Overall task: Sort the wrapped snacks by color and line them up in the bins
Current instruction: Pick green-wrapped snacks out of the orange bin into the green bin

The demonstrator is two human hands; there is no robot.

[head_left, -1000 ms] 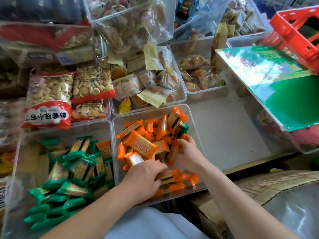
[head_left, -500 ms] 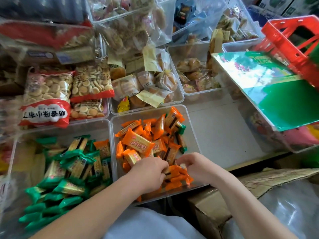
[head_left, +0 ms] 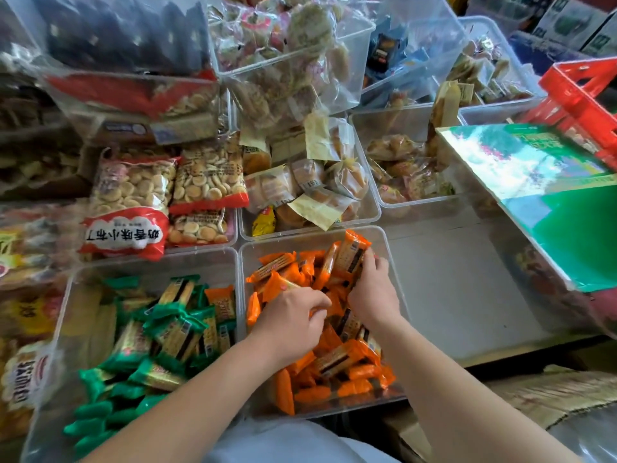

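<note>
**Crowded snack table, both grips in the orange bin**

I see a table (head_left: 534, 349) packed with clear plastic bins. A glossy green carton (head_left: 551, 212) and a red plastic crate (head_left: 584, 91) sit at right. The nearest clear plastic bin (head_left: 300, 240) holds the orange-wrapped snacks (head_left: 334, 362). Its left neighbour bin (head_left: 150, 259) holds the green-wrapped snacks (head_left: 160, 329). The right grip (head_left: 374, 295) clasps orange-wrapped snacks. The left grip (head_left: 290, 325) is buried among them, so I cannot tell its state.
</note>
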